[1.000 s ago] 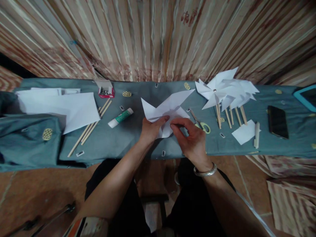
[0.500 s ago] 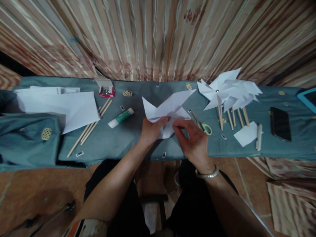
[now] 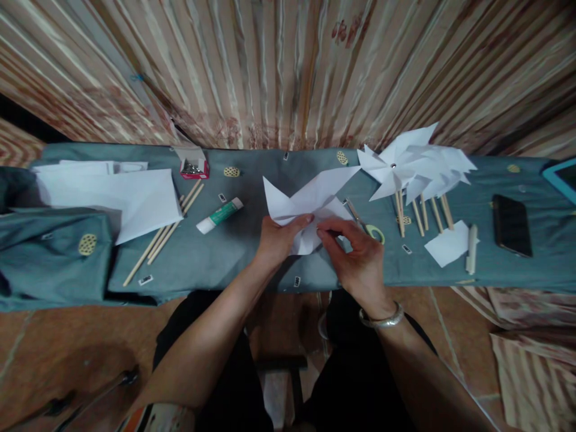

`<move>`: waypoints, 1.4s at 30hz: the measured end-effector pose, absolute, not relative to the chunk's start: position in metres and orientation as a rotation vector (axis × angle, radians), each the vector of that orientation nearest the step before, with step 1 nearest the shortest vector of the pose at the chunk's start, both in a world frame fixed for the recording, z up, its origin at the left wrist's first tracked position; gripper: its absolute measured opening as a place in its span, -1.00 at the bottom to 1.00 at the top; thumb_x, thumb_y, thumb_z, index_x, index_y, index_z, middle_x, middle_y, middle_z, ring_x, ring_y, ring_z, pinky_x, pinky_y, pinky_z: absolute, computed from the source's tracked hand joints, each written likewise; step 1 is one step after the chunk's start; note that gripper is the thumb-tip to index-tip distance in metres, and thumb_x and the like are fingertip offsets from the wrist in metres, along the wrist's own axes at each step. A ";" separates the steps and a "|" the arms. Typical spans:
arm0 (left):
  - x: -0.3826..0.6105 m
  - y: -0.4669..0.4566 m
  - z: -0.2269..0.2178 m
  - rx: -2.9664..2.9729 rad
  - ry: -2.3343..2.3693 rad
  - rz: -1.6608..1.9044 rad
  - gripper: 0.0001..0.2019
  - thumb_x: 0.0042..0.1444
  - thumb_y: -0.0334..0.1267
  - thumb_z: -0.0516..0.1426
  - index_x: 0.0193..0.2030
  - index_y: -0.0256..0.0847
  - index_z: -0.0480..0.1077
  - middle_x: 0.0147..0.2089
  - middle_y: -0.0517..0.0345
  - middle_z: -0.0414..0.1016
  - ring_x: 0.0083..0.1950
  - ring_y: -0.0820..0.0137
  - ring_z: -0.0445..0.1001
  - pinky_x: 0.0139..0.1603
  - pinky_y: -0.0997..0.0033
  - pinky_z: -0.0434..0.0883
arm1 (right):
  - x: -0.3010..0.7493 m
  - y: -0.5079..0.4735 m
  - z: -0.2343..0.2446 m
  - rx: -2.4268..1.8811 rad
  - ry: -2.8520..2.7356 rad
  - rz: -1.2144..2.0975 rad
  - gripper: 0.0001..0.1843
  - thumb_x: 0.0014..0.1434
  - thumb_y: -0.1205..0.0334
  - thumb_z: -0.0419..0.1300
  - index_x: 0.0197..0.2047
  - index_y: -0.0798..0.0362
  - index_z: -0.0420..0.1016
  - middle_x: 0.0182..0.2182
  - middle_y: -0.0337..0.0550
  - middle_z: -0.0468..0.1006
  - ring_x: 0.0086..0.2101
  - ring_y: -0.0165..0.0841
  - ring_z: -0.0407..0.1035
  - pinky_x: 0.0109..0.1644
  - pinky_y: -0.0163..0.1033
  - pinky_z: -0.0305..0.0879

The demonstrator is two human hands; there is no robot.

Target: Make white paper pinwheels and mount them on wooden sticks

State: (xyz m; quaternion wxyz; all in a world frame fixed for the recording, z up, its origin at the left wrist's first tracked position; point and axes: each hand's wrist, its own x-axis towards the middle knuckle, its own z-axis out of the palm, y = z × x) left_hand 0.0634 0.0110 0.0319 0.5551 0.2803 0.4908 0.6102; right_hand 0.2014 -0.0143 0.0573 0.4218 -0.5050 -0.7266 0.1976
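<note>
A white cut and folded paper sheet lies at the middle of the grey-blue cloth-covered table. My left hand pinches its near left edge, thumb on top. My right hand, with a silver bangle on the wrist, has its fingers curled onto the paper's near right flap and pinches it. Just right of that hand lie scissors with yellow-green handles, partly hidden by my fingers.
Finished white paper pinwheels on wooden sticks lie at the right, with a small paper square, a rolled stick, a black phone and a teal tablet edge. Left: glue stick, wooden sticks, paper sheets, red pin box.
My right hand has slid slightly right and nearer, and its fingers curl tighter on the paper's flap. The paper has shifted a little to the right. My left hand keeps its grip.
</note>
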 end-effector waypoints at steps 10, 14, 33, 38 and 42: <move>0.060 0.010 0.034 0.709 1.196 1.467 -0.78 -0.25 -0.28 0.39 -0.39 -0.28 0.59 -0.35 0.10 0.65 -0.33 0.33 0.57 -0.26 0.38 0.48 | 0.199 -0.017 0.058 -1.156 -2.018 0.246 -0.84 0.25 0.38 0.14 -0.16 0.05 0.53 -0.31 -0.15 0.63 -0.27 -0.31 0.48 -0.13 -0.17 0.42; 0.058 0.009 0.034 0.700 1.211 1.458 -0.81 -0.24 -0.28 0.38 -0.43 -0.28 0.58 -0.37 0.10 0.65 -0.33 0.34 0.57 -0.24 0.38 0.47 | 0.197 -0.019 0.059 -1.196 -2.070 0.297 -0.69 0.23 0.39 0.12 0.02 0.04 0.52 -0.34 -0.15 0.62 -0.31 -0.29 0.47 -0.16 -0.15 0.43; 0.049 0.009 0.033 0.727 1.132 1.367 -0.70 -0.26 -0.26 0.41 -0.32 -0.30 0.60 -0.31 0.07 0.66 -0.29 0.30 0.59 -0.19 0.34 0.49 | 0.200 -0.017 0.056 -1.283 -1.833 0.799 -0.55 0.08 0.38 0.19 0.07 0.01 0.54 -0.40 -0.27 0.59 -0.40 -0.42 0.45 -0.19 -0.25 0.44; 0.049 0.008 0.035 0.702 1.125 1.364 -0.65 -0.32 -0.33 0.43 -0.29 -0.29 0.60 -0.28 0.08 0.67 -0.25 0.29 0.59 -0.14 0.33 0.50 | 0.201 -0.017 0.054 -1.306 -1.834 0.806 -0.53 0.08 0.37 0.20 0.09 0.03 0.53 -0.38 -0.24 0.60 -0.40 -0.42 0.45 -0.20 -0.25 0.46; 0.049 0.008 0.034 0.697 1.159 1.369 -0.63 -0.35 -0.34 0.43 -0.28 -0.30 0.60 -0.27 0.07 0.67 -0.24 0.27 0.60 -0.12 0.30 0.49 | 0.201 -0.018 0.053 -1.304 -1.815 0.842 -0.52 0.08 0.37 0.20 0.10 0.01 0.51 -0.38 -0.26 0.61 -0.40 -0.43 0.45 -0.18 -0.25 0.46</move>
